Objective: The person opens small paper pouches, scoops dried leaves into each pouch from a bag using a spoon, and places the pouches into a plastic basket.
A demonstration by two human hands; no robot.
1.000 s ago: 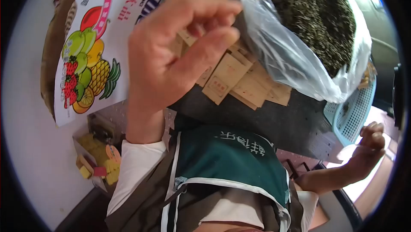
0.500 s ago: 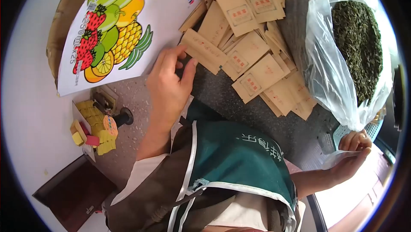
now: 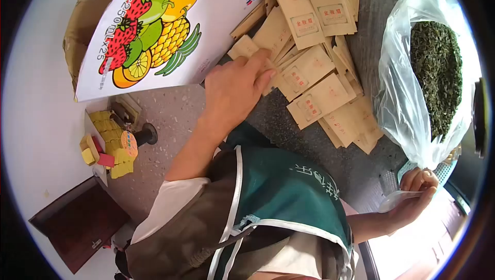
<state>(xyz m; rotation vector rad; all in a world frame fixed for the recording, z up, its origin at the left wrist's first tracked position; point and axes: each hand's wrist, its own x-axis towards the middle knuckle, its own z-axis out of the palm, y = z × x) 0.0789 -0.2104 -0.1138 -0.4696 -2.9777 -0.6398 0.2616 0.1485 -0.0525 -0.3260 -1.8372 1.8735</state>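
Many brown paper packets with red print (image 3: 309, 109) lie in an overlapping pile on the dark tabletop. My left hand (image 3: 236, 88) is at the pile's left edge, its fingers and thumb closed on a paper packet (image 3: 243, 48) that it partly covers. At the lower right, my right hand (image 3: 418, 193) has its fingers curled round a clear, thin plastic item (image 3: 394, 200), whose exact shape I cannot make out. Just above that hand stands an open clear plastic bag (image 3: 397, 89) with dark dried leaves (image 3: 438, 78) in it.
A white carton with printed fruit (image 3: 206, 37) stands at the upper left. A light-blue perforated basket (image 3: 446, 169) is partly hidden under the bag. Lower left are a box of yellow packets (image 3: 111, 130) and a dark red-brown case (image 3: 77, 223).
My left hand has come down from high in the view and closed on a packet at the pile's edge. My right hand stays low at the right. The view has shifted, showing more packets.
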